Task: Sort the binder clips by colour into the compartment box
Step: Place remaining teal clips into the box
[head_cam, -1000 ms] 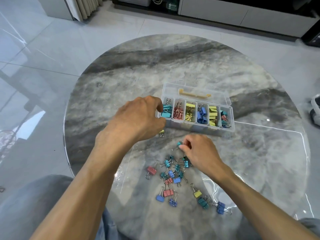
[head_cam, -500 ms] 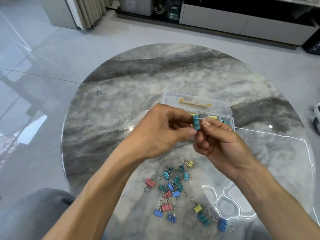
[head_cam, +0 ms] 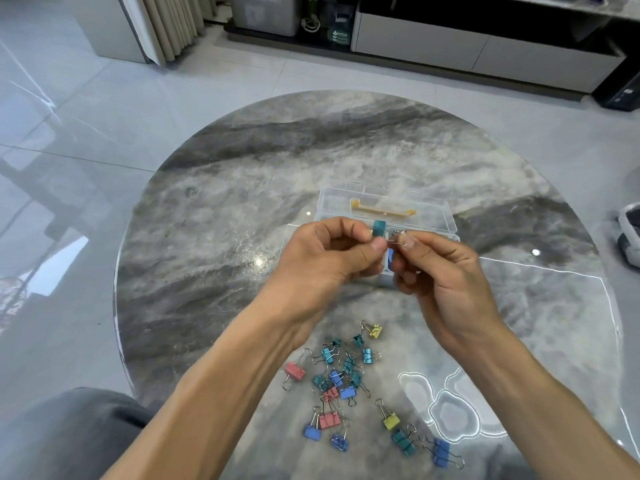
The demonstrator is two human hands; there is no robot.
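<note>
The left hand (head_cam: 325,261) pinches a teal clip (head_cam: 379,227) between thumb and forefinger, its other fingers curled; the right hand (head_cam: 446,275), fingers curled too, pinches the clip's wire handles (head_cam: 398,236). Both hands meet above the table (head_cam: 214,216), right in front of the clear box (head_cam: 388,206), hiding most of its compartments. Below the wrists, nearer the person, lies a scatter of loose clips (head_cam: 346,382) in teal, blue, pink and yellow

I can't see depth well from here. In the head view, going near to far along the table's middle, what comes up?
Blue clip at the pile's near edge → pink clip pair → yellow clip at the pile's far edge → left hand and right hand holding a teal clip → compartment box.
</note>
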